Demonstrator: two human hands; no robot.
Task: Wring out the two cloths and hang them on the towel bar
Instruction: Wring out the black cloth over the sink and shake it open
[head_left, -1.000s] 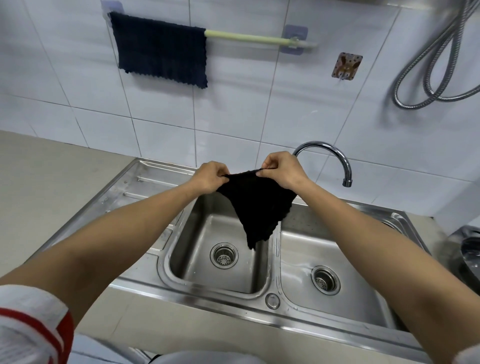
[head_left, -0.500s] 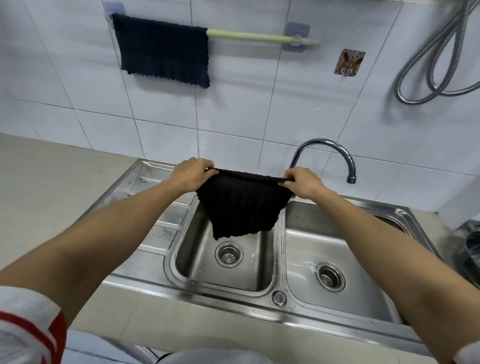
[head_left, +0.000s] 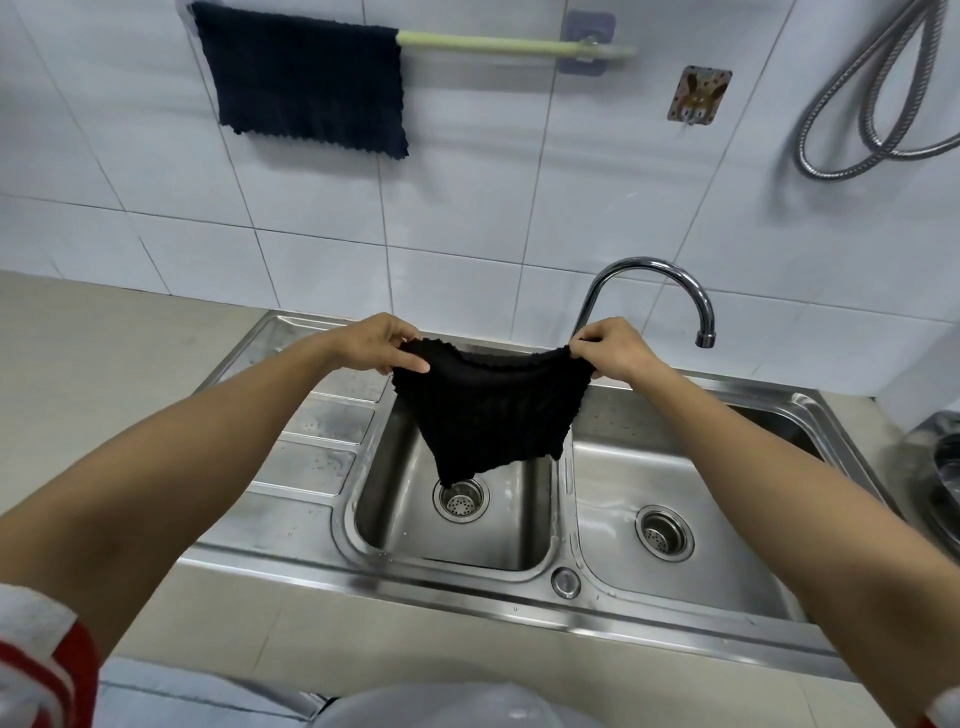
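A black cloth (head_left: 491, 415) hangs spread between my two hands above the left sink basin. My left hand (head_left: 376, 345) pinches its left top corner and my right hand (head_left: 610, 348) pinches its right top corner. The cloth's lower tip dangles just over the left drain. A second dark navy cloth (head_left: 301, 78) is draped over the left end of the pale green towel bar (head_left: 511, 45) high on the tiled wall. The right part of the bar is bare.
A double stainless sink (head_left: 561, 577) with a ribbed drainboard on its left sits in a beige counter. A curved chrome tap (head_left: 652, 270) rises behind my right hand. A wall hook (head_left: 698, 96), a coiled metal hose (head_left: 872, 104) and a dark pot (head_left: 943, 467) are on the right.
My hands have drawn apart, stretching the bunched cloth out flat between them, and it now hangs wider over the left basin.
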